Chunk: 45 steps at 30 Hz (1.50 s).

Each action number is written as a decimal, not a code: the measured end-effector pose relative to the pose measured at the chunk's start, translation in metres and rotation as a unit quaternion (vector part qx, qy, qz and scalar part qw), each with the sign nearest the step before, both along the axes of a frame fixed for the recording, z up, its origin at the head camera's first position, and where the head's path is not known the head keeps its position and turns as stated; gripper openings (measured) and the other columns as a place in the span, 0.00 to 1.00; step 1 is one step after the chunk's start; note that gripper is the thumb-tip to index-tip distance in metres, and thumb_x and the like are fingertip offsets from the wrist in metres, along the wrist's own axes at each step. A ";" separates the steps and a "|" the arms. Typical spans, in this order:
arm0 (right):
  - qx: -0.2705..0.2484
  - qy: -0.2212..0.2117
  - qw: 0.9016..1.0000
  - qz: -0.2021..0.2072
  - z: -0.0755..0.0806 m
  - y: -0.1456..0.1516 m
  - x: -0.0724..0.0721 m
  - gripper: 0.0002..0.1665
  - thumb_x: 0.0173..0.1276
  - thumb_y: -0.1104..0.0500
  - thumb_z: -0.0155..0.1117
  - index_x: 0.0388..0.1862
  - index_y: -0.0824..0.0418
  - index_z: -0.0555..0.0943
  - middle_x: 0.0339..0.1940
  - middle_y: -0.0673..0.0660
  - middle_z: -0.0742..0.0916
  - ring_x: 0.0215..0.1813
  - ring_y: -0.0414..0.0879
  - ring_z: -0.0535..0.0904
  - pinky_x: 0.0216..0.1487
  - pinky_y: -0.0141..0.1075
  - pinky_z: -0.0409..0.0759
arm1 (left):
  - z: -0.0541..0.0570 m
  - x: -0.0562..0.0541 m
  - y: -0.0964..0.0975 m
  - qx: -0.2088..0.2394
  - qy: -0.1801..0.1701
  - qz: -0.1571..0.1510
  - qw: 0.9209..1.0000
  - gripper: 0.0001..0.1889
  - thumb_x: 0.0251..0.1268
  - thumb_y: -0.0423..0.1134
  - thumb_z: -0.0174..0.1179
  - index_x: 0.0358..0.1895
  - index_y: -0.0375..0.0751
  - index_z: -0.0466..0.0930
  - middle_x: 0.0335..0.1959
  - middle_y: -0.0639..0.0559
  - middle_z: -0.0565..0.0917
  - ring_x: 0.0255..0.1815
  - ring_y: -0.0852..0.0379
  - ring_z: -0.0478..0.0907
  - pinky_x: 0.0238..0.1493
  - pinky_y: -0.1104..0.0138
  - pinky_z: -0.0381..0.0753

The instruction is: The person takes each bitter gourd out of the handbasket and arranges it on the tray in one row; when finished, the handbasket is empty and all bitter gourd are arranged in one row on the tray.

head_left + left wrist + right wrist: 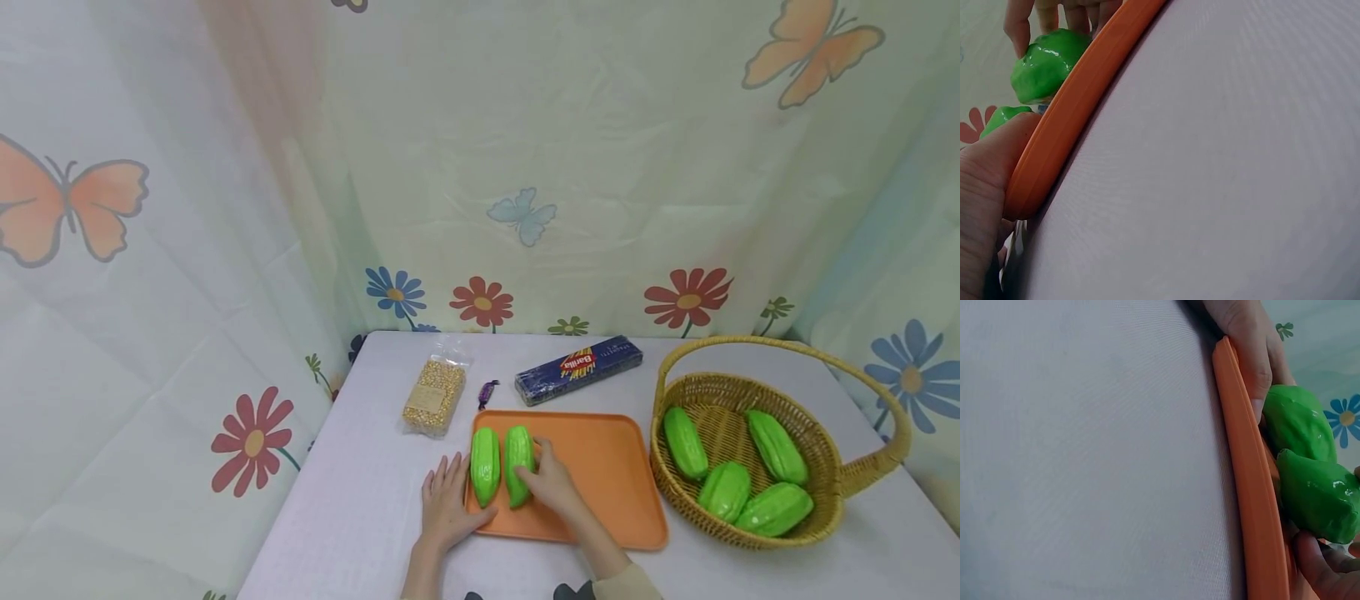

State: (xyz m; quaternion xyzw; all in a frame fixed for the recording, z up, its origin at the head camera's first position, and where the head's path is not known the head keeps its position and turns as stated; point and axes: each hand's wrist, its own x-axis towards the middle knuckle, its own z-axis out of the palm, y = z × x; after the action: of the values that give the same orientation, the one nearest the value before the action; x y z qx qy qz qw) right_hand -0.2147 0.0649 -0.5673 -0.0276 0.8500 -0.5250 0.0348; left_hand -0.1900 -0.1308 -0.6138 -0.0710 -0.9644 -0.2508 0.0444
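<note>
Two glossy green ridged fruits, like star fruits, lie side by side on the orange tray [600, 467]. My right hand [555, 482] holds the right-hand fruit [519, 465], its thumb and fingers about that fruit, as the right wrist view also shows. At the tray's left edge is my left hand [446, 505], fingers spread and thumb reaching over the rim. It sits beside the left-hand fruit [485, 467]. In the left wrist view, the left thumb [997, 150] touches the rim.
A wicker basket [832, 500] with a tall handle stands on the right, holding several similar green fruits. Behind the tray lie a blue Barilla spaghetti box [579, 370], a small purple wrapped candy [487, 393] and a clear bag of yellow kernels [435, 398].
</note>
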 end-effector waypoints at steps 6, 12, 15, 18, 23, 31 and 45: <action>0.001 -0.015 1.000 -0.002 0.002 -0.001 0.000 0.40 0.60 0.57 0.63 0.65 0.71 0.57 0.48 0.73 0.79 0.50 0.64 0.76 0.52 0.54 0.71 | -0.002 0.000 0.001 -0.002 0.005 0.001 1.000 0.52 0.39 0.71 0.59 0.70 0.47 0.56 0.68 0.45 0.61 0.70 0.43 0.48 0.65 0.46 0.42; 0.009 -0.018 1.000 -0.002 0.004 -0.001 0.000 0.38 0.61 0.56 0.61 0.65 0.69 0.58 0.48 0.73 0.79 0.51 0.65 0.75 0.52 0.55 0.72 | -0.003 -0.001 0.001 -0.006 0.011 0.000 1.000 0.53 0.39 0.71 0.58 0.70 0.46 0.57 0.68 0.46 0.61 0.70 0.43 0.48 0.65 0.46 0.42; 0.011 -0.021 1.000 -0.006 0.003 0.000 0.000 0.38 0.61 0.57 0.61 0.65 0.69 0.58 0.48 0.72 0.79 0.51 0.64 0.75 0.51 0.55 0.72 | -0.002 -0.001 0.001 -0.004 0.010 0.000 1.000 0.53 0.39 0.71 0.58 0.69 0.46 0.57 0.68 0.45 0.61 0.70 0.43 0.49 0.65 0.46 0.42; 0.009 -0.019 1.000 -0.007 0.003 0.002 -0.001 0.38 0.61 0.57 0.61 0.65 0.70 0.58 0.48 0.72 0.79 0.51 0.65 0.75 0.51 0.55 0.72 | -0.002 -0.001 0.001 -0.003 0.006 -0.001 1.000 0.53 0.39 0.71 0.58 0.70 0.46 0.57 0.68 0.46 0.61 0.70 0.43 0.48 0.65 0.46 0.42; -0.006 -0.026 1.000 -0.012 0.003 0.005 0.000 0.36 0.61 0.59 0.60 0.65 0.69 0.59 0.49 0.73 0.79 0.48 0.62 0.77 0.49 0.51 0.75 | -0.001 0.000 0.002 -0.002 0.005 -0.002 1.000 0.53 0.39 0.71 0.59 0.70 0.45 0.57 0.68 0.45 0.61 0.70 0.43 0.48 0.65 0.46 0.41; -0.002 -0.012 1.000 -0.015 0.009 0.017 -0.001 0.31 0.62 0.61 0.57 0.62 0.70 0.63 0.46 0.68 0.80 0.40 0.54 0.79 0.37 0.41 0.79 | -0.002 0.001 0.001 -0.020 0.033 -0.006 0.999 0.53 0.38 0.70 0.59 0.69 0.44 0.59 0.67 0.45 0.63 0.69 0.42 0.51 0.64 0.46 0.45; 0.030 0.043 0.998 -0.022 0.063 0.063 -0.010 0.22 0.67 0.61 0.52 0.58 0.67 0.69 0.55 0.67 0.75 0.50 0.57 0.74 0.46 0.47 0.76 | -0.004 0.001 -0.001 -0.017 0.049 -0.007 0.999 0.52 0.37 0.69 0.61 0.68 0.43 0.60 0.67 0.44 0.64 0.68 0.41 0.52 0.64 0.45 0.46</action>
State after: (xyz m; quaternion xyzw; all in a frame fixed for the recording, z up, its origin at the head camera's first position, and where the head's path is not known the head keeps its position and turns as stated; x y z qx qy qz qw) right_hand -0.2245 0.1282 -0.5042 -0.0306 0.8664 -0.4982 -0.0127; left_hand -0.1895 -0.1317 -0.6173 -0.0905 -0.9646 -0.2310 0.0892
